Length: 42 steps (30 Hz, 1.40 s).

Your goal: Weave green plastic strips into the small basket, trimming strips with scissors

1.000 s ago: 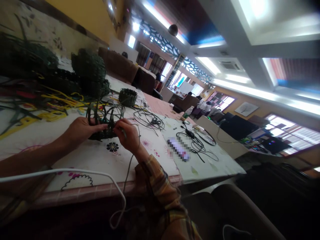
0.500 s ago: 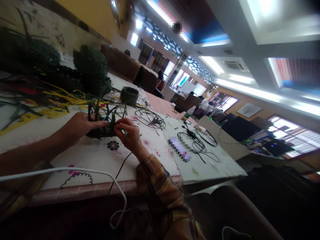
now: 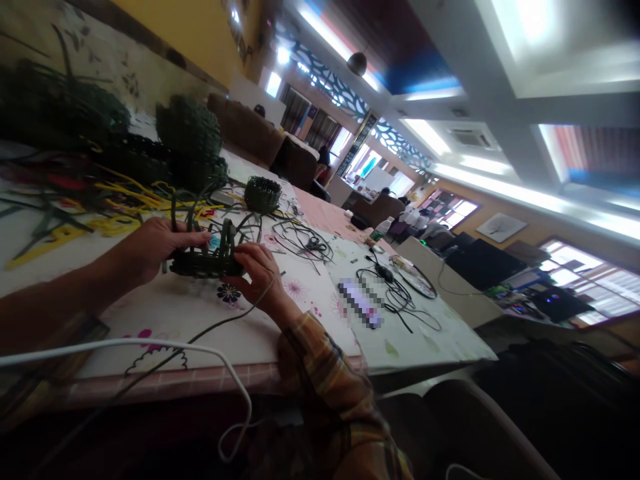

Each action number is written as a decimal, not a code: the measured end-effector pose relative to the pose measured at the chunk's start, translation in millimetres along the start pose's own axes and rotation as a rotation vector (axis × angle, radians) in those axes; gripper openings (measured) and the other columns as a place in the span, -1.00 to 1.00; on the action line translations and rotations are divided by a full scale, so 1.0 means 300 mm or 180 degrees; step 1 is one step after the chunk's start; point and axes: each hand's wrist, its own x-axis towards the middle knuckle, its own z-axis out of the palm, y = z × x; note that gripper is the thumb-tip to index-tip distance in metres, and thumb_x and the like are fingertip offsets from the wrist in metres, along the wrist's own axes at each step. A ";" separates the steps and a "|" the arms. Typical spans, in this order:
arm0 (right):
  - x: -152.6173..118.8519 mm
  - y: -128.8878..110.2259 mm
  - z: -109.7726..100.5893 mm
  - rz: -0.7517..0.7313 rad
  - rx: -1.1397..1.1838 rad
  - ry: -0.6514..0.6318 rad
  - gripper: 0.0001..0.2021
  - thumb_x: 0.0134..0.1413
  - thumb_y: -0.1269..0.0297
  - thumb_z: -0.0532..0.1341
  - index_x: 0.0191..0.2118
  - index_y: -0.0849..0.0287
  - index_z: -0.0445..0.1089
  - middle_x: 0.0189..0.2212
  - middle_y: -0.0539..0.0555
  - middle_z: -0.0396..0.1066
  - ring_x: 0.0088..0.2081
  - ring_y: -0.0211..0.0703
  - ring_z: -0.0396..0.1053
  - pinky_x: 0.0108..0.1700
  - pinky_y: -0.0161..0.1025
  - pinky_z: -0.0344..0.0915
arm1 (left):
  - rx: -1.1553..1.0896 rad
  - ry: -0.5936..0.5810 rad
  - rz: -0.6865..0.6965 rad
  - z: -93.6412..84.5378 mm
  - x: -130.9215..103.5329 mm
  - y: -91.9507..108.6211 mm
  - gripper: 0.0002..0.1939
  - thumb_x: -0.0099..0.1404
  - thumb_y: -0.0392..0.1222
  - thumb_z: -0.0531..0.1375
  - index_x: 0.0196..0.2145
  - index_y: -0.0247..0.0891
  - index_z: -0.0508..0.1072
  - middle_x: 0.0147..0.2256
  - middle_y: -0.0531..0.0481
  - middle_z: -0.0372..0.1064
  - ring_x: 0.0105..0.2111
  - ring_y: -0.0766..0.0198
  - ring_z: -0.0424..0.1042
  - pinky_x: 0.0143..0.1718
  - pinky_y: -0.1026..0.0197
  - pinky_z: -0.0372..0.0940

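Observation:
A partly woven dark green basket (image 3: 203, 265) with loose upright strips is held just above the white table cover. My left hand (image 3: 159, 248) grips its left side, thumb over the rim. On its right side, my right hand (image 3: 257, 272) is closed with the fingers pressed against the weave. A long thin green strip (image 3: 220, 325) runs from near my right hand down to the left, over the table edge. The fingertips of my right hand are partly hidden, so their exact hold is hard to see.
A small finished green basket (image 3: 263, 194) stands behind. Larger green woven pieces (image 3: 187, 137) and yellow strips (image 3: 125, 200) lie at left. Scissors (image 3: 316, 245) rest among coiled strips. A bottle (image 3: 383, 229) and black cables (image 3: 397, 293) are farther right. A white cable (image 3: 165, 342) crosses in front.
My right hand has moved slightly right and down along the basket's side. The basket has tilted and its strips have shifted. The long strip now stretches out to the lower left.

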 end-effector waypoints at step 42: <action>-0.027 0.014 -0.020 -0.0021 -0.0041 0.1124 -0.77 0.20 0.22 0.35 -0.10 0.22 0.47 -0.12 0.22 0.53 -0.04 -0.06 0.49 0.06 -0.11 0.46 | 0.2695 0.0017 0.3983 0.002 -0.014 -0.070 -0.41 0.37 0.32 0.07 -0.02 -0.31 0.32 -0.16 -0.15 0.29 -0.13 0.01 0.31 -0.09 0.03 0.29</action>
